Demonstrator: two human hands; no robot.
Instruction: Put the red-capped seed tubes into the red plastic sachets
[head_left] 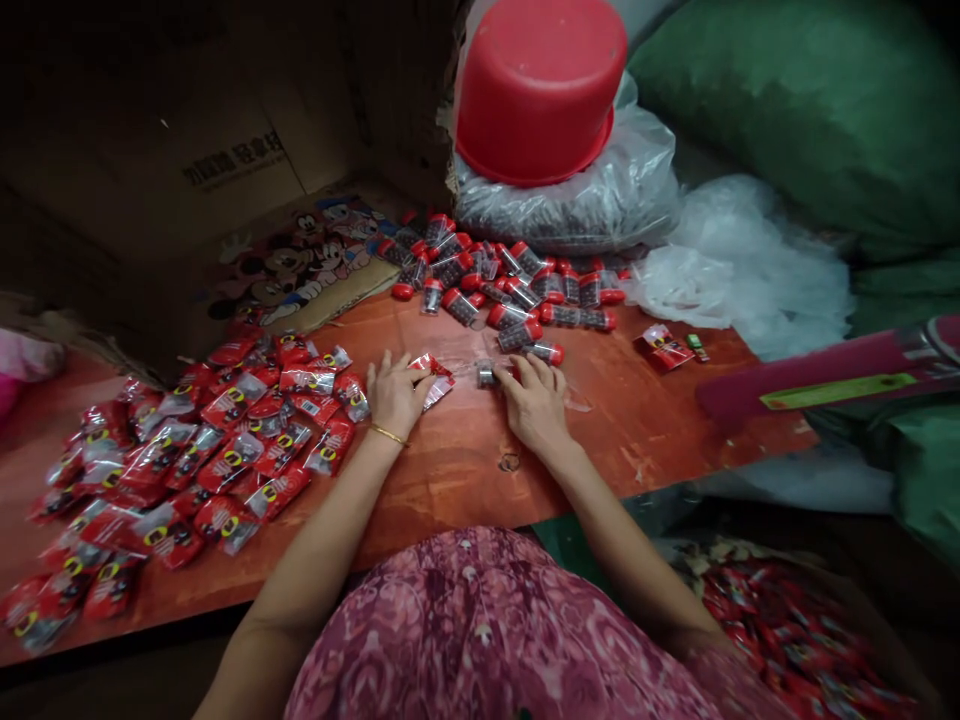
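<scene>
Near the middle of the table, my left hand (pixel 394 400) has its thumb and fingers closed at the edge of a small red and clear packet (pixel 438 392). A thin gold bangle circles that wrist. To its right, my right hand (pixel 538 408) pinches a small dark cylindrical container (pixel 485 374) lying on its side; my fingers partly cover it. Several similar containers with red caps (pixel 517 334) lie just beyond that hand. Left of my left hand spreads a heap of red packets (pixel 232 460).
A cardboard box (pixel 247 130) stands behind the heap. A red basin (pixel 540 90) rests upside down on a full clear plastic bag (pixel 570 215). At right, a magenta bar (pixel 825 375) reaches over the orange-red tabletop (pixel 442 480). More red packets (pixel 802 640) lie low at right.
</scene>
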